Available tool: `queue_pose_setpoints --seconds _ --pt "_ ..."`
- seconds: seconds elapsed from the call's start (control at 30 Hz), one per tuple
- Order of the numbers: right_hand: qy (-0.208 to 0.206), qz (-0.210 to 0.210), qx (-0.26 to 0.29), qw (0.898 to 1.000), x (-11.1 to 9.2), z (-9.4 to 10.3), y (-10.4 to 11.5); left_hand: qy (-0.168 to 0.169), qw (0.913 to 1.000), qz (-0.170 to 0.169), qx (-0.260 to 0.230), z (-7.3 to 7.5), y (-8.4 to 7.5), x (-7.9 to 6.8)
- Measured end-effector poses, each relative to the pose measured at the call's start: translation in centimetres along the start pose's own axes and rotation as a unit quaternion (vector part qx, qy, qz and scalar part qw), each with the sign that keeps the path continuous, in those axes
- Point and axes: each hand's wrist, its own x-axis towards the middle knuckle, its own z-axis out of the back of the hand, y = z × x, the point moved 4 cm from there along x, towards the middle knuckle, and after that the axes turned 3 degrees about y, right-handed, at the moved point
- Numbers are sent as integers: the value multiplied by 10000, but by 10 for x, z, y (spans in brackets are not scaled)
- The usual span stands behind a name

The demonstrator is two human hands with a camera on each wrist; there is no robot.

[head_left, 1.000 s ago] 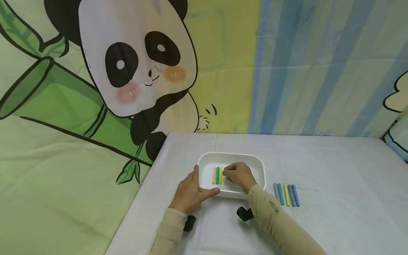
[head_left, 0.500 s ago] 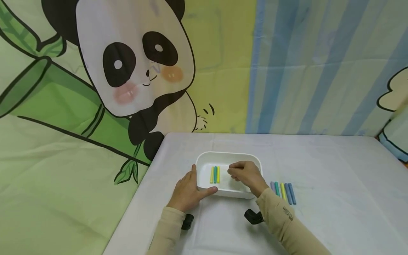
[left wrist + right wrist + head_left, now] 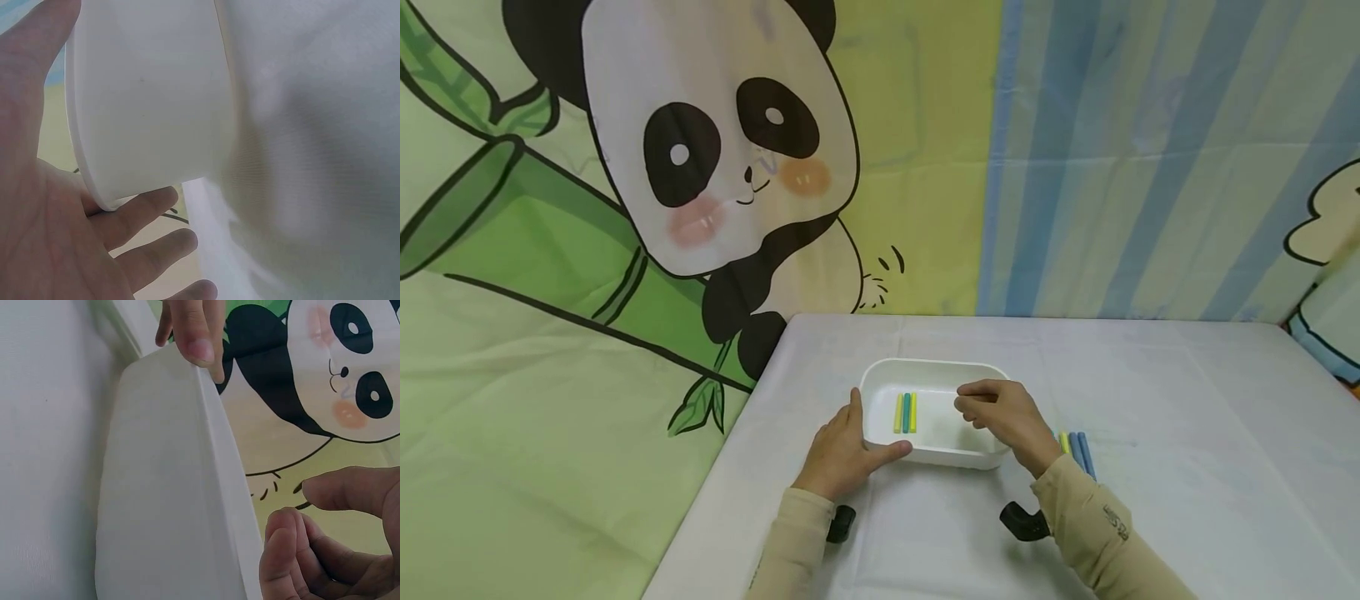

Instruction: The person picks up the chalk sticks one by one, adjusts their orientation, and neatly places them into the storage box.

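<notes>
Inside a white tray (image 3: 940,457), two yellow chalk sticks and a green chalk stick (image 3: 906,414) lie side by side. My left hand (image 3: 842,454) rests against the tray's left end, its fingers fairly straight and its thumb along the front rim; the left wrist view shows the fingers spread beside the tray wall (image 3: 150,112). Over the tray's right part hovers my right hand (image 3: 1011,421). In the right wrist view the right hand's thumb and bent fingers (image 3: 281,550) stand apart, with nothing seen between them.
On the white tablecloth right of the tray lie more chalk sticks, a yellow one (image 3: 1064,443) and two blue ones (image 3: 1082,454), partly hidden by the right arm. A panda-print curtain (image 3: 722,167) hangs behind the table.
My right hand has drawn away rightward from the chalk in the tray, its forearm covering more of the chalk on the table. My left hand stays at the tray.
</notes>
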Motion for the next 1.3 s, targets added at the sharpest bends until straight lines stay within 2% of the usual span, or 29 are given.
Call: queue_pose_setpoints --seconds 0.23,0.5,0.93,1.1,1.3 --pt "-30 102 -121 9999 -17 25 -2 -41 9999 -89 30 1 -1 0" --pt "-240 -190 -421 9986 -30 60 -23 -48 10000 -81 -29 1 0 -1" --pt "-295 -630 -743 9948 -47 105 -59 -31 10000 -80 -45 -1 2 -2" --pt "-223 -727 -845 9935 -50 117 -71 -44 10000 -40 -18 -1 4 -1" --pt "-210 -901 -953 9911 -49 122 -89 -56 10000 -71 1 -2 4 0"
